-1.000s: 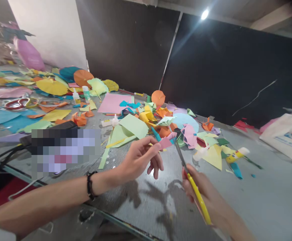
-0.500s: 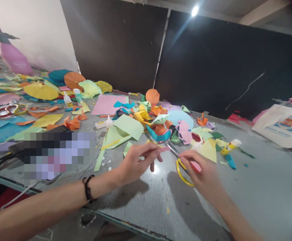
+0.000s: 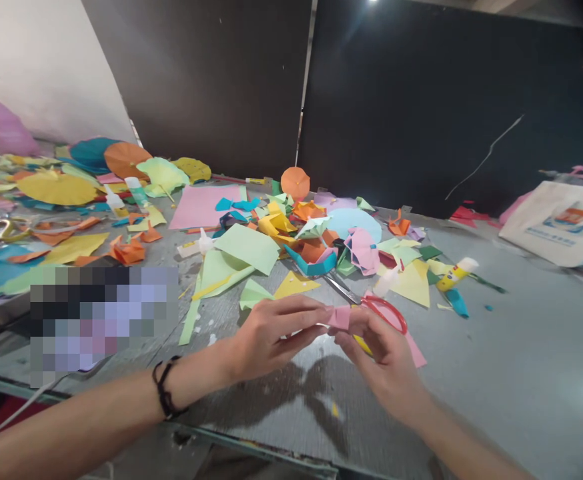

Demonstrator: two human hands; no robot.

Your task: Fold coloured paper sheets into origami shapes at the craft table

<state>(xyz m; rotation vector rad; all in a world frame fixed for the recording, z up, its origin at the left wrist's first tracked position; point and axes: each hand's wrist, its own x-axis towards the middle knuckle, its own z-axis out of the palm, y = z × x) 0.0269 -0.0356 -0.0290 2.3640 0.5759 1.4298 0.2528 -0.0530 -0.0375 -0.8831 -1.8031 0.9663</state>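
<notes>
Black wall panels (image 3: 411,100) stand behind a grey table (image 3: 491,393). Across the table's middle spreads a heap of coloured paper pieces (image 3: 274,223). Near the far right edge sits a white bag (image 3: 566,227) with an orange and blue emblem; the blue lettering under it is too small to read.

The left hand (image 3: 279,337) reaches rightward, its fingers nearly straight and pinching a small pink paper piece (image 3: 340,317) at the tips. The right hand (image 3: 389,367) has its fingers curled, index finger and thumb at the other end of that piece; whether they grip it or merely touch it, I cannot tell.

Just beyond the right hand lie scissors (image 3: 342,290), blades pointing away and to the left, one handle loop red, the other yellow and mostly hidden by the fingers. A yellow glue stick (image 3: 456,274) leans farther off to the right, its printing illegible.

The pink paper piece, smallest of these, is raised between both sets of fingertips, its long axis running roughly left to right.
</notes>
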